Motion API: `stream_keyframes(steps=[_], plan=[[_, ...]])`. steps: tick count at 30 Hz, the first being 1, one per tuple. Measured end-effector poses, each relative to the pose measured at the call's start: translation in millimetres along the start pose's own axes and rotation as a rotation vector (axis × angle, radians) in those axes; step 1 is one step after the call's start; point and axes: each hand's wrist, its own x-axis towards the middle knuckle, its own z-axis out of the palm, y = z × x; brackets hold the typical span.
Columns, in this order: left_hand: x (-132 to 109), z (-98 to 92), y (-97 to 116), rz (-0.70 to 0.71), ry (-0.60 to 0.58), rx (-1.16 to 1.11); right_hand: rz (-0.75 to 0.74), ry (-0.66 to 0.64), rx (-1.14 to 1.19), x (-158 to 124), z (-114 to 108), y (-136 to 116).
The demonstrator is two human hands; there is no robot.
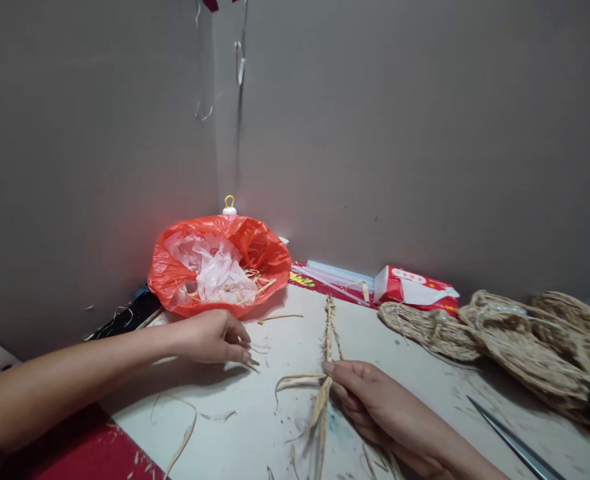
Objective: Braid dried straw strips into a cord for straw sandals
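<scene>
My right hand [369,400] pinches a braided straw cord [329,333] between thumb and fingers. The plaited part runs away from me, and loose flat straw strands [319,413] fan out on the near side of the grip. My left hand [217,339] is at the near side of the red plastic bag [162,267], its fingers curled. A short straw scrap [253,365] shows at those fingertips. The open bag holds crumpled white plastic [219,270] and straw bits.
Coiled straw braids [499,333] lie at the right, with a pointed metal blade [512,433] nearer me. A red tissue pack [415,288] and pale plastic strips [339,275] sit along the grey wall [399,133]. Straw scraps [182,447] litter the white board [245,427].
</scene>
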Motion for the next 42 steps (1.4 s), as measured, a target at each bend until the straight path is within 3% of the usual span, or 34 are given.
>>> stream_keyframes(steps=[3,7,12,15,19,30,33,38,42], plan=[[7,-16.4,13,0.069,0.253,0.197,-0.005,0.003,-0.006,2,-1,3],[50,-34.6,25,0.106,0.493,0.358,0.006,0.009,-0.014,4,-3,7],[114,-36.1,15,-0.060,0.460,0.314,-0.011,0.011,-0.024,6,-3,9],[128,-31.6,7,-0.073,0.436,0.211,-0.031,0.007,-0.018,8,-4,10],[117,-39.2,11,-0.010,0.414,0.012,-0.043,-0.006,-0.014,8,-4,10],[79,-78.9,56,0.187,0.465,-0.520,-0.016,0.015,-0.005,6,-1,7],[75,-84.8,58,0.197,0.473,-0.447,-0.006,0.018,-0.013,7,-3,10],[73,-94.4,48,0.147,0.555,0.020,-0.016,-0.002,0.005,10,-5,12],[70,-99.6,46,0.132,0.596,0.051,-0.036,0.000,-0.003,10,-4,11]])
